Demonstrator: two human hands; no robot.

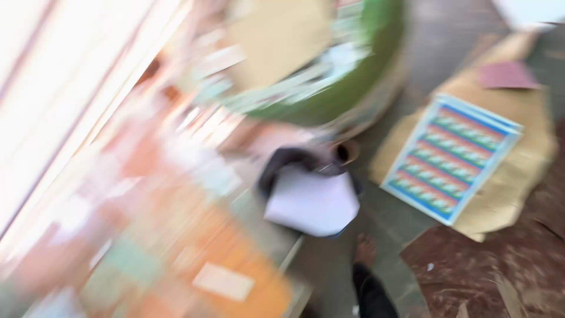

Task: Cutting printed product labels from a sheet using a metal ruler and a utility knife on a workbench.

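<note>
The view is heavily smeared by motion. Neither of my hands shows in it. A bare foot (365, 249) with a dark trouser leg stands on the floor at the bottom centre. Just above it lies a white sheet (312, 203) on something dark. To the right, a printed sheet (450, 156) with a blue border and rows of small coloured labels rests on a piece of brown cardboard (518, 176).
A large round green-rimmed object (353, 82) fills the top centre. Blurred stacks of orange and pale printed sheets (176, 235) cover the left half. A pinkish sheet (507, 75) lies on the cardboard's far end. Reddish-brown floor (500, 265) is at bottom right.
</note>
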